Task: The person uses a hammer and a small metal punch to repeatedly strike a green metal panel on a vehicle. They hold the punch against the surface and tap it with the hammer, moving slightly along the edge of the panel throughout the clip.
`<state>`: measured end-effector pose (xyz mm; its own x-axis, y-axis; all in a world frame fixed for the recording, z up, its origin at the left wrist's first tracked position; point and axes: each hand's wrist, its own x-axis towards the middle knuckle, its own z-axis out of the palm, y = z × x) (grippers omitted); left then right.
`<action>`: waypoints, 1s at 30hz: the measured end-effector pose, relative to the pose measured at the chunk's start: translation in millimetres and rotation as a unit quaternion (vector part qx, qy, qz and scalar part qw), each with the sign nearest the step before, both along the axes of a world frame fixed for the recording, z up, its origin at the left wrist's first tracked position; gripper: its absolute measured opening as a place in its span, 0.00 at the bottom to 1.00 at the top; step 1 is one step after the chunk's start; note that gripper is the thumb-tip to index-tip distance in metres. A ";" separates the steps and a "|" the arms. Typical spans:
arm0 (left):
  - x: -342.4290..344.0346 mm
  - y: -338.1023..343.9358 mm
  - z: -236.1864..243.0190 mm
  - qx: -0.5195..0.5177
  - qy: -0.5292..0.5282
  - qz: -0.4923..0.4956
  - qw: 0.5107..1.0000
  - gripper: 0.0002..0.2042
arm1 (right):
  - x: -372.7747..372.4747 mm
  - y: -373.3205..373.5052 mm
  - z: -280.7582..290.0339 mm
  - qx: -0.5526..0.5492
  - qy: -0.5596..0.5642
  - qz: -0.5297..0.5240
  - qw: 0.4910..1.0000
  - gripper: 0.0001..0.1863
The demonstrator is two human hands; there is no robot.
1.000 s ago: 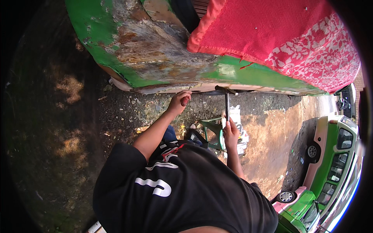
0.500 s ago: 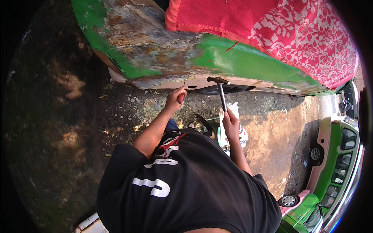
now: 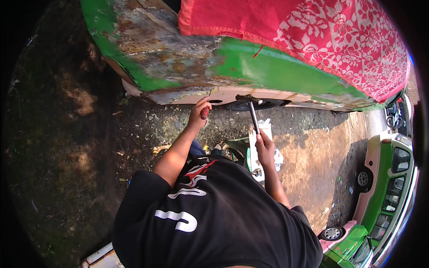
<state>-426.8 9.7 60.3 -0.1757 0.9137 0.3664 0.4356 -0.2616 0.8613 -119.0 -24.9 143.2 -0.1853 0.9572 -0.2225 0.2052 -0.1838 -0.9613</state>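
Observation:
My left hand [image 3: 196, 117] grips a red-handled tool [image 3: 204, 113], its thin tip at the flaking lower edge of a green vehicle body [image 3: 254, 60] with a bare, rusty patch [image 3: 165, 44]. My right hand [image 3: 264, 148] holds a hammer [image 3: 254, 118] by its metal shaft; the head is a short way right of the tool, in front of the pale lower strip and dark tyre, and I cannot tell whether it touches either. A red cloth with white flowers [image 3: 326, 33] lies over the upper body.
Below the hammer are a white board or sheet [image 3: 260, 172] and a dark green object [image 3: 237, 145] on the littered ground. A green and pink van [image 3: 380, 183] stands at the right, with a motorcycle [image 3: 393, 118] beyond it. A pale metal piece [image 3: 103, 257] lies at the lower left.
The vehicle and cloth sit higher and farther left in the view than a second ago. Both my hands have shifted slightly left, still holding the tool and hammer.

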 end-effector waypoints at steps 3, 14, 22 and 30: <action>-2.3 2.1 -2.0 0.015 0.013 -0.010 1.000 0.09 | 2.2 -0.9 -1.1 0.006 -0.016 -0.001 1.000 0.24; -4.9 15.0 0.9 0.023 0.026 -0.024 0.999 0.11 | 0.7 3.5 -7.5 0.025 -0.025 0.008 0.999 0.23; -6.2 25.7 -1.9 -0.023 0.006 -0.035 0.999 0.09 | 1.7 10.0 -7.5 0.038 -0.041 0.008 0.998 0.23; -13.8 39.6 -14.6 -0.005 -0.010 -0.047 0.999 0.08 | -5.2 13.4 -4.2 0.015 0.006 0.005 1.000 0.22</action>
<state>-440.5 49.4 45.7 -0.0957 0.9300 0.3549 0.3923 -0.2925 0.8721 -124.3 -11.5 139.0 -0.1968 0.9614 -0.1925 0.1958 -0.1539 -0.9685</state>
